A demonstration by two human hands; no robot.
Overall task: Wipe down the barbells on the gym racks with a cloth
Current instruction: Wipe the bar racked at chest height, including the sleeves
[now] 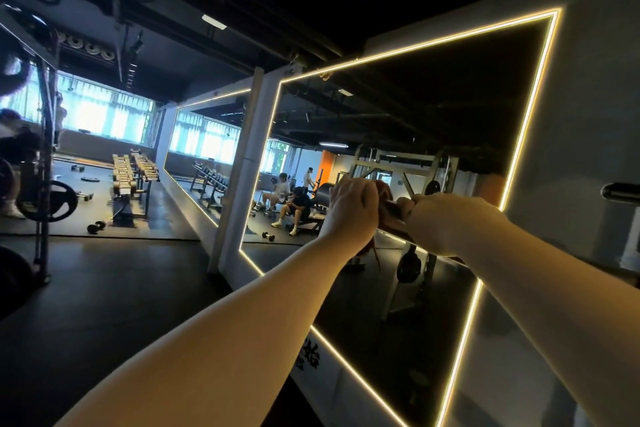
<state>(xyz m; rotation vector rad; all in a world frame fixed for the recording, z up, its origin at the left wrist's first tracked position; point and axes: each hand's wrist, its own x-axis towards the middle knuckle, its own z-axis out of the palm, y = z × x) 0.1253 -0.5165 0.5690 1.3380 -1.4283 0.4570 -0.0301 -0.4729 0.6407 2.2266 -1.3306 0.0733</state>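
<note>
Reddish cloth point(383, 190) in left hand point(349, 206), against barbell point(396, 215)

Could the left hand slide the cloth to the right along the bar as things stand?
Probably not far. The left hand holds the cloth on the bar, and the right hand grips the bar just beside it, blocking that stretch.
</note>
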